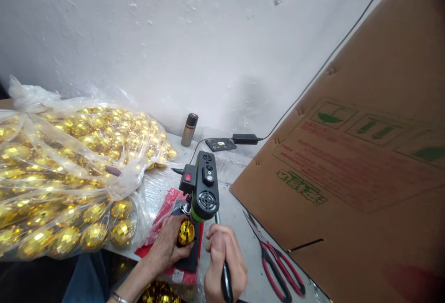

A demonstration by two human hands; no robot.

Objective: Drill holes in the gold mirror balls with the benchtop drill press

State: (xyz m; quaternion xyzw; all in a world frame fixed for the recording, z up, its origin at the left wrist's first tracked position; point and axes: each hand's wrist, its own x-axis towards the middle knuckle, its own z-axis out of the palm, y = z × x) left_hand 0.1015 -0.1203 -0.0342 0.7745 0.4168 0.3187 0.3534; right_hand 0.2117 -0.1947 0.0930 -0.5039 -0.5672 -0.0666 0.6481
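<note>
Low in the middle stands a small black bench drill (207,180) with round vents, a red switch and a green band. Under its head, my left hand (166,243) has thumb and fingers closed around a shiny gold faceted ball (186,232). A dark base plate (189,262) lies beneath the ball, over red plastic (167,208). My right hand (224,263) is wrapped round a lever with a black grip (226,282), just right of the machine. The lever's metal rod runs up beside the drill head. Where the tool meets the ball is hidden.
Clear plastic bags of gold balls (66,187) fill the left. Red-handled scissors (274,266) lie right of my right hand, beside a large cardboard box (347,178). Behind the drill are a capped bottle (189,130), a black adapter (245,139) with a cable, and a patterned black item (220,144).
</note>
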